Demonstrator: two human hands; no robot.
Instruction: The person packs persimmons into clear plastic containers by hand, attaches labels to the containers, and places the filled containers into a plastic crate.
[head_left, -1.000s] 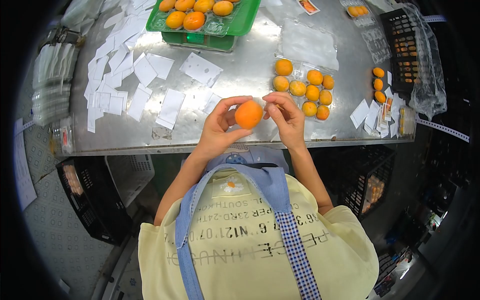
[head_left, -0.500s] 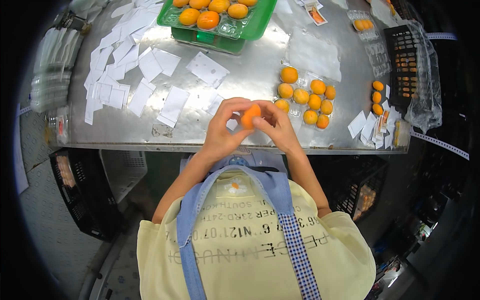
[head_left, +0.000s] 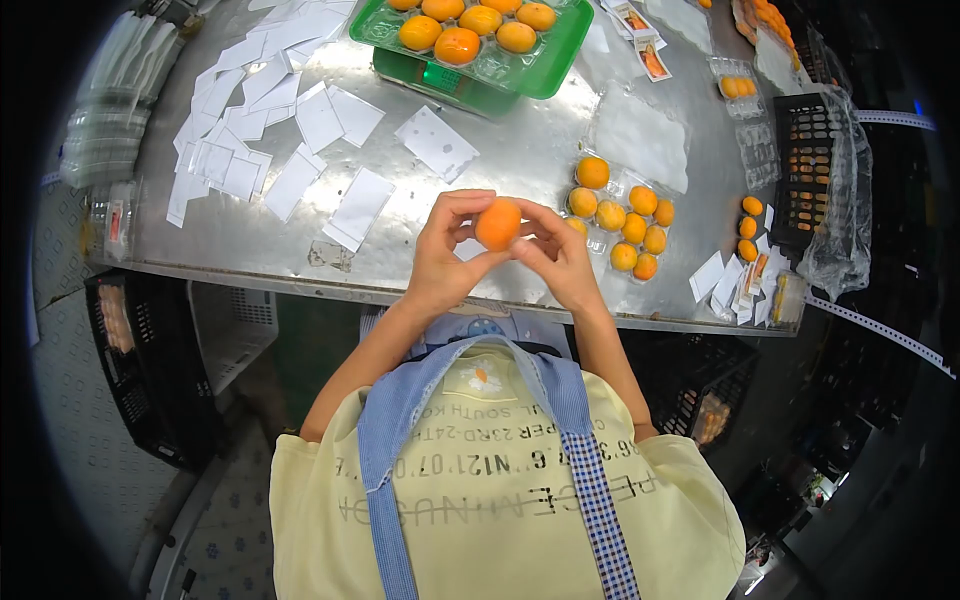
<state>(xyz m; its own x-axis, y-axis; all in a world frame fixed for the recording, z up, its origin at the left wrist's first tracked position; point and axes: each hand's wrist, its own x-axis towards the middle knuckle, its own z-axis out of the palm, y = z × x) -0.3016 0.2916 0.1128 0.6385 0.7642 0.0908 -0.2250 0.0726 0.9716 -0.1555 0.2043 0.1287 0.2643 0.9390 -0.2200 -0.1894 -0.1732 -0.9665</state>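
Observation:
Between my two hands is a round orange fruit (head_left: pixel 498 225) that looks like an apricot, raised above the table near its front edge. The fingers of my left hand (head_left: pixel 447 258) close on it from the left. From the other side, my right hand (head_left: pixel 562 262) pinches it with thumb and fingertips. To the right, a clear plastic tray (head_left: pixel 597 243) holds several similar fruits, and the wrist side of my right hand is nearest to it.
A green scale (head_left: pixel 545 80) bears a filled clear tray at the back. White cards (head_left: pixel 358 208) lie scattered on the left of the metal table (head_left: pixel 300 262). Stacked clear trays (head_left: pixel 120 130) stand far left. A black crate (head_left: pixel 803 170) and loose fruits (head_left: pixel 748 228) are at right.
The fruit has turned between my fingers and shows a rounder face. The whole view has tilted and shifted slightly; both hands keep their hold.

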